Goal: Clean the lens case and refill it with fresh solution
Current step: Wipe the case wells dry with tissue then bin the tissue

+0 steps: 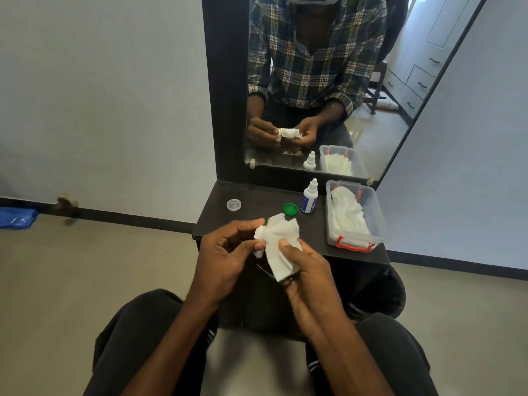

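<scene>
With both our left hand (228,252) and right hand (303,267) pinching a white tissue (281,244) wrapped around what we judged was the hidden lens case, we were wiping; refilling from the solution bottle (308,198) came next.

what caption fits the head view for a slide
Both hands, left hand and right hand, hold a white tissue over the dark shelf; two caps and solution bottle wait.

Two hands, left (225,254) and right (307,277), share one white tissue (281,247); the dark shelf (257,195) carries one green cap (290,209), one clear cap (233,204), one solution bottle (308,197) and one plastic tub (354,215) of tissues
</scene>
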